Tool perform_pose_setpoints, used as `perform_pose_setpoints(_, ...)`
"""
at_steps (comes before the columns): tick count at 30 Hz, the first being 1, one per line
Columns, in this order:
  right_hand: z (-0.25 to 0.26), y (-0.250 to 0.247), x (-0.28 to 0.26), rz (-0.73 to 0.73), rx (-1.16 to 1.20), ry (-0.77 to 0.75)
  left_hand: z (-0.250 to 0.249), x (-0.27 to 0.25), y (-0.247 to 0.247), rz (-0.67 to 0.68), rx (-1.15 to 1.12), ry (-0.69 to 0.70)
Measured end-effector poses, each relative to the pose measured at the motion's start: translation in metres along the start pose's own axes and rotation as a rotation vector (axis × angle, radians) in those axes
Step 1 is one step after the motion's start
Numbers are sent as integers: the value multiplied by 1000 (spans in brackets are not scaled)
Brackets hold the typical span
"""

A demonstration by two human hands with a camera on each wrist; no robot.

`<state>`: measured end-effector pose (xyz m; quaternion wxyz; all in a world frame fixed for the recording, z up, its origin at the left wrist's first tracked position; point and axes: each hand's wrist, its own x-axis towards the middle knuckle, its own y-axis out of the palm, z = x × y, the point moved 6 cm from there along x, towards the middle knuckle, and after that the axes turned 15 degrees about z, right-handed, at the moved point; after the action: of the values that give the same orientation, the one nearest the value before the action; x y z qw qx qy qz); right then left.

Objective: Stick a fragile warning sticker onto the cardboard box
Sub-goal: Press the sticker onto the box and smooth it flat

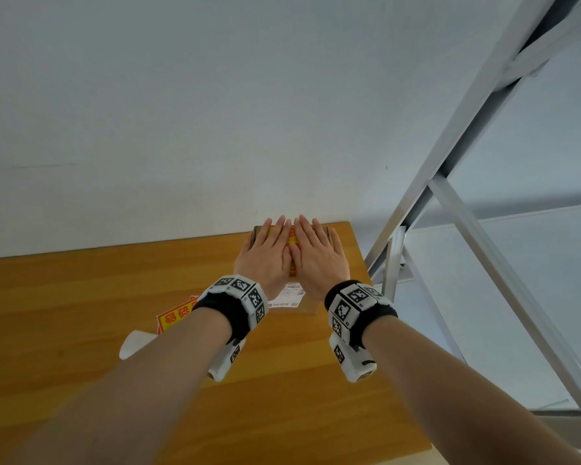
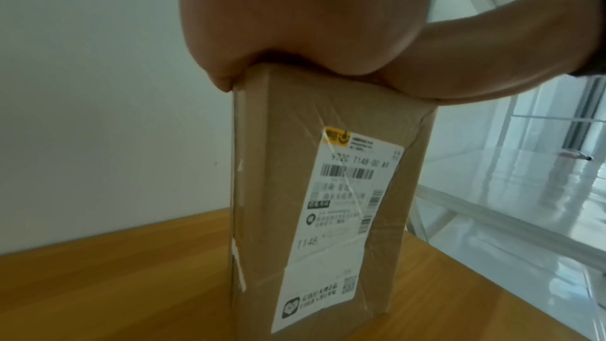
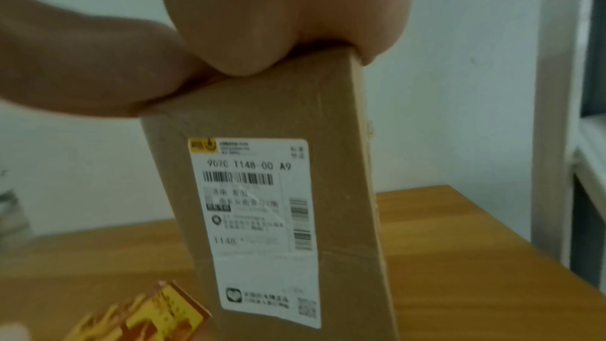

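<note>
- The person's left hand (image 1: 265,255) and right hand (image 1: 317,256) lie flat, side by side, palms down on the top face of the tall brown cardboard box (image 2: 315,217); all fingers are straight and point away from the person, holding nothing.
- The two thumbs touch each other along the middle line between the hands.
- The red-and-yellow fragile warning sticker (image 1: 292,241) lies under both palms on the box top; only a narrow strip of it shows in the gap between the hands.
- In the left wrist view the heel of the left hand (image 2: 295,22) presses on the near top edge of the box, and the right hand's heel sits just beside it on the same edge.
- In the right wrist view the heel of the right hand (image 3: 282,17) rests on that edge too.
- The white printed shipping label with barcodes (image 3: 259,227) covers the box's side that faces the wrists, below both hands.
- The box stands upright on the light wooden table (image 1: 81,330), which runs beneath both forearms.
- A stack of spare red-and-yellow stickers (image 1: 176,313) lies on the table just beside the left wrist, on its outer side, apart from the box.
- A white peeled backing paper (image 1: 136,342) lies under the left forearm, nearer the person than the spare stickers.
- A grey metal frame (image 1: 457,196) rises beyond the right hand's outer side, past the table edge.
</note>
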<state>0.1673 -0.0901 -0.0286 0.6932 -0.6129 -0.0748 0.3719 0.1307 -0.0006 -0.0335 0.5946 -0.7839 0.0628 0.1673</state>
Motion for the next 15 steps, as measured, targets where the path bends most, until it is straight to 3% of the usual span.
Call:
perform_pose_setpoints(3,-3,-8,-10,-37,53,-18,3,-11,-4,-45,28,-2)
perform_pose_setpoints(6,3,-7,-20,-67,-50,-86,9,-25,-1,-95,66,-45)
perform_pose_setpoints(15,11,11,-25,-26,-152,-146,11,-31,9,-79,40,-27)
